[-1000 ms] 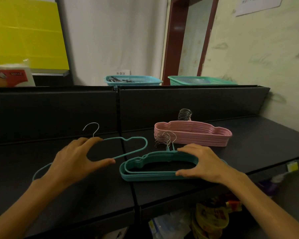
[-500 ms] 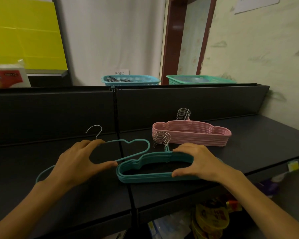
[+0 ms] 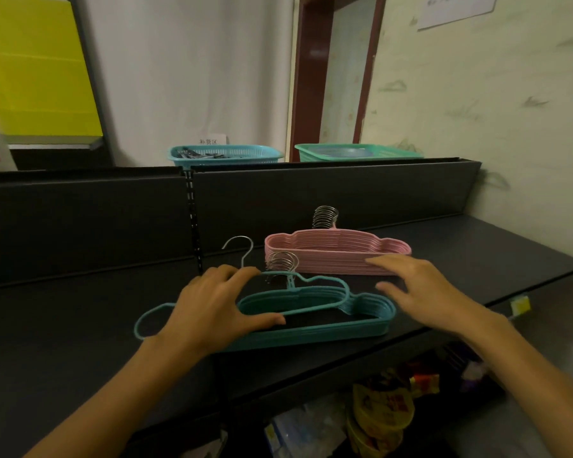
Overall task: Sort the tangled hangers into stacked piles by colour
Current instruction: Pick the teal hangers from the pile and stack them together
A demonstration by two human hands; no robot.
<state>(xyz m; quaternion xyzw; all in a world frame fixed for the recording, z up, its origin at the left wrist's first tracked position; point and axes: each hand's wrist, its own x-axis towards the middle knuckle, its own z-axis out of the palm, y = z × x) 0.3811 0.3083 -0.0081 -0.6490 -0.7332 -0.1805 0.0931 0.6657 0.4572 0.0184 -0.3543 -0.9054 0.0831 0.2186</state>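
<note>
Gripping a single teal hanger [image 3: 311, 285] between thumb and fingers, the left hand [image 3: 212, 305] holds it over the teal stack [image 3: 361, 322]. At two o'clock, the right hand [image 3: 420, 292] hovers, fingers spread. Farther, at twelve, lies the pink stack [image 3: 338, 251] on the black shelf [image 3: 477, 259].

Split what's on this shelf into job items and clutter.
Job: single teal hanger gripped by left hand; teal hanger stack; pink hanger stack; right hand.
Clutter: blue basket; green basket; snack packets below.
</note>
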